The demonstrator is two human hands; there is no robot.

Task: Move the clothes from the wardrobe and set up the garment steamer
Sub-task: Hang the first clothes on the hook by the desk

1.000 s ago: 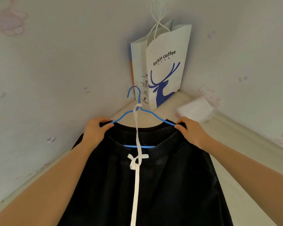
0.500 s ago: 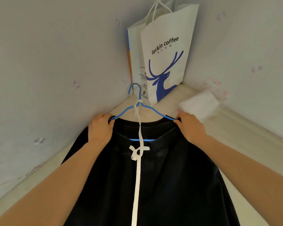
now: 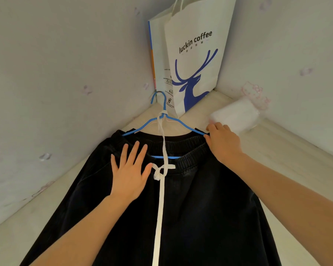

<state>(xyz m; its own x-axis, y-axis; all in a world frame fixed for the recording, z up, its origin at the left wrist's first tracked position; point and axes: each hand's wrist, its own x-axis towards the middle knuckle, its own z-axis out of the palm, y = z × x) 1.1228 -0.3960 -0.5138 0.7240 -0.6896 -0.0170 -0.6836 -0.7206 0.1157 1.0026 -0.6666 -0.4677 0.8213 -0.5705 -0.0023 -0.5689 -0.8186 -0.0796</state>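
Black garment [image 3: 200,208]: lies flat on a pale surface [image 3: 286,160], its elastic waistband pointing at the far corner where two walls meet and the rest of the cloth running toward the near edge and out of view.
Blue hanger [image 3: 174,157]: threaded through the waistband. The hook lies toward the far corner, and the lower bar shows in the waistband opening.
White drawstring [image 3: 160,217]: looped round the hanger's neck, knotted just below the waistband, then running straight down the middle of the garment.
Left hand [image 3: 130,175]: no grip. The palm lies flat on the black cloth with fingers straight and spread, fingertips reaching the waistband and the thumb just beside the drawstring knot.
Right hand [image 3: 224,143]: grip closed, fingers curled over the right end of the blue hanger where it meets the waistband corner.
Paper bag [image 3: 196,60]: white with a blue deer and "luckin coffee" print, standing upright in the far corner just beyond the hanger hook.
White package [image 3: 236,116]: blurred, on the surface along the right wall [image 3: 286,45], just behind the right hand's knuckles.
Left wall [image 3: 65,73]: pale with faint pink prints, close beside the garment's left edge.
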